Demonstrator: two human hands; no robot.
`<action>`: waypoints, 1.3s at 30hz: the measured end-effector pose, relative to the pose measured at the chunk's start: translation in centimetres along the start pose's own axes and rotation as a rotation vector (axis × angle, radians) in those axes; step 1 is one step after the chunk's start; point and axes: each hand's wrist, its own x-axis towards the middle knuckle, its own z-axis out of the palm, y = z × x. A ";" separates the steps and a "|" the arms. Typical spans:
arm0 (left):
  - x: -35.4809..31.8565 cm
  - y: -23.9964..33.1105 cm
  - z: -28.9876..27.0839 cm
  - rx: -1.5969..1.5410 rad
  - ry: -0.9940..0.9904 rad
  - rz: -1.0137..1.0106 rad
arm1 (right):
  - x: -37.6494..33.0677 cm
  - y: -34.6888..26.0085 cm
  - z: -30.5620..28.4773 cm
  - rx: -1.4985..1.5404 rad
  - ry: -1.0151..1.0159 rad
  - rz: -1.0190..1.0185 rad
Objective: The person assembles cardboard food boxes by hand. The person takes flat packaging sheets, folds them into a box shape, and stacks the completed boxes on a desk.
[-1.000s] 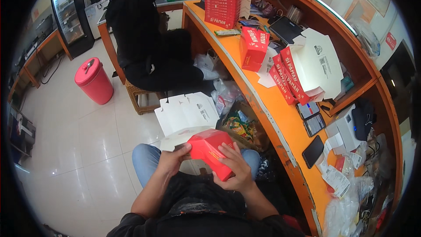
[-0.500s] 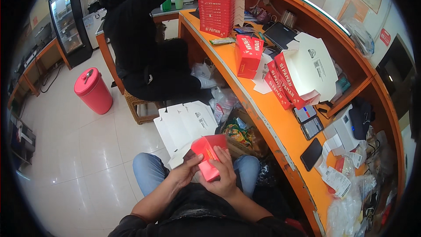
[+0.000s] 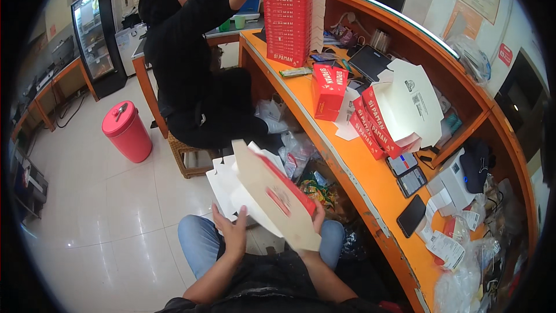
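A part-folded red and white cardboard box (image 3: 277,197) is tilted above my lap, one long pale panel facing up. My right hand (image 3: 318,219) grips its right edge; the panel hides part of the fingers. To its left, my left hand (image 3: 233,230) is open, fingers spread, close to the box's lower left side. Whether it touches the cardboard I cannot tell. Behind the box, flat white cardboard blanks (image 3: 222,181) lie in front of my knees, partly covered by it.
On the orange counter (image 3: 347,165) to my right are folded red boxes (image 3: 329,91), opened ones (image 3: 405,104), phones and receipts. A tall red box stack (image 3: 286,17) stands farther back, a seated co-worker's hand at its top. A pink bin (image 3: 127,133) stands on the floor.
The box has turned from a compact red shape to a long opened one, its pale panel now up. My left hand has let go and opened. The co-worker's hand has come to the stack.
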 end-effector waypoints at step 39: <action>0.1 5.6 -4.1 -0.299 -0.587 1.133 | 0.3 -5.4 -0.9 0.898 -0.081 0.670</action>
